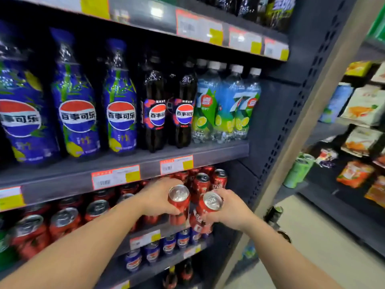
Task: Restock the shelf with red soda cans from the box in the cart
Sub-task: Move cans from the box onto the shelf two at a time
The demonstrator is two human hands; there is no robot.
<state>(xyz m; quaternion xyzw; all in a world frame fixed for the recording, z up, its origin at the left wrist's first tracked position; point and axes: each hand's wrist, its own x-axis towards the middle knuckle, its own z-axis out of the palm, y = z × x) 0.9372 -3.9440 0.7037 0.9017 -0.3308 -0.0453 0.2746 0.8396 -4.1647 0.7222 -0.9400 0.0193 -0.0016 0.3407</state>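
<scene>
2 red soda cans sit just below the middle of the frame, each in a hand at the front edge of the can shelf. The left can stands nearly upright, its silver top facing the camera; the left hand wraps it from the left side, fingers curled round its lower body. The right can is tilted, top leaning toward the upper right, and the right hand grips it from the right, fingers curled round its side. The 2 cans are just beside each other; whether they touch cannot be told. A third red can sits directly below the right can at the shelf edge.

Behind the hands, more red cans stand in rows at the right end of the shelf, and a blurred row of red cans runs toward the lower left of the frame. On the shelf above stand blue Pepsi bottles, 2 dark Pepsi bottles and green 7-Up bottles. Price tags line the shelf edge. Below the red cans, blue cans fill a lower shelf. At the right of the frame, another rack holds snack bags and green cans.
</scene>
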